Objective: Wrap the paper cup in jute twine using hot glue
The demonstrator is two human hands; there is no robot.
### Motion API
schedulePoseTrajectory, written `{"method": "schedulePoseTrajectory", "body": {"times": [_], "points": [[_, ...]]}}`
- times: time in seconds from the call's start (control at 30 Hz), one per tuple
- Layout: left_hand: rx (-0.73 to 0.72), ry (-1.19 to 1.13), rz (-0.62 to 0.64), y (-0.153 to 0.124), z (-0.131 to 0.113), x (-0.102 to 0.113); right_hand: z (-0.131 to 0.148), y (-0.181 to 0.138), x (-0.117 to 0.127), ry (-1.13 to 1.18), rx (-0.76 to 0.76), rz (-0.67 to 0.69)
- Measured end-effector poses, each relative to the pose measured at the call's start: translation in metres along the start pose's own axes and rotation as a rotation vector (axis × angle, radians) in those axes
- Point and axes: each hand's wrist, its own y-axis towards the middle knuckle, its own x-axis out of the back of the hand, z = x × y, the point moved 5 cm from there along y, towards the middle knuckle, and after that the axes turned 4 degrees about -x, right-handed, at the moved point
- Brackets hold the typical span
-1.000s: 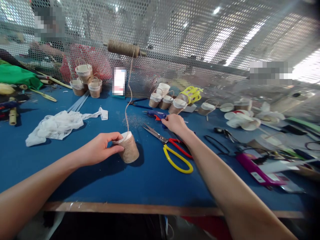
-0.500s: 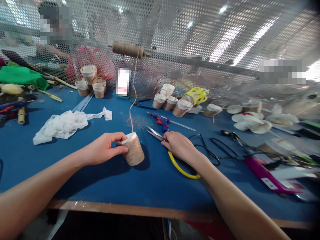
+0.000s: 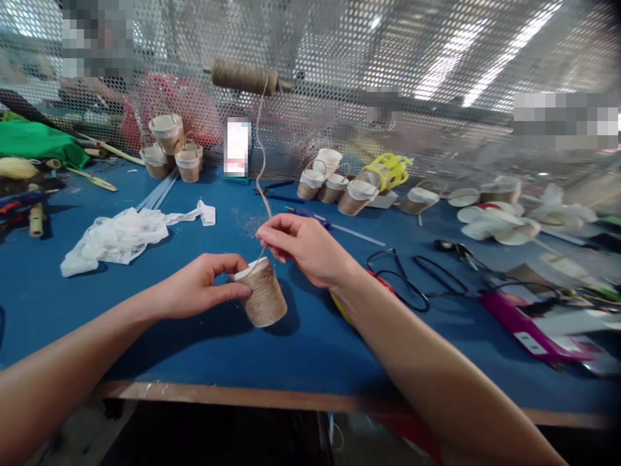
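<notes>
My left hand (image 3: pixel 201 288) grips a small cup wrapped in brown twine (image 3: pixel 262 299), which stands tilted on the blue table (image 3: pixel 194 349). My right hand (image 3: pixel 305 249) is closed in a pinch on the twine strand (image 3: pixel 261 162) just above the cup's white rim. The strand runs up to a twine spool (image 3: pixel 244 77) on a rod by the mesh screen. Scissors with yellow and red handles (image 3: pixel 338 305) lie mostly hidden under my right forearm.
White gauze (image 3: pixel 116 236) lies to the left. Groups of finished twine cups (image 3: pixel 167 152) (image 3: pixel 334 188) stand at the back, with a blue glue gun (image 3: pixel 310 213), black cords (image 3: pixel 412 285), a purple case (image 3: pixel 526 323) and paper cups (image 3: pixel 495 226) to the right. A person works behind the perforated screen (image 3: pixel 436 129).
My right hand left the scissors on the table, rose and pinched the twine above the cup. My left hand stayed on the cup.
</notes>
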Motion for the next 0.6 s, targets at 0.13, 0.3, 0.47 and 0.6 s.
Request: {"method": "schedulePoseTrajectory", "body": {"times": [0.13,0.3,0.47,0.6], "points": [[0.013,-0.049,-0.059,-0.001,0.001,0.002,-0.001,-0.014,0.011,-0.02,-0.011,-0.098],[0.013,-0.035,-0.054,-0.001,0.0,0.0,-0.003,-0.035,0.014,-0.116,0.045,-0.194],[0.033,-0.004,-0.053,0.0,-0.001,-0.001,0.0,-0.045,0.013,-0.156,0.073,-0.23],[0.052,0.051,-0.039,-0.001,0.0,-0.002,0.001,-0.049,0.013,-0.18,0.067,-0.246]]}}
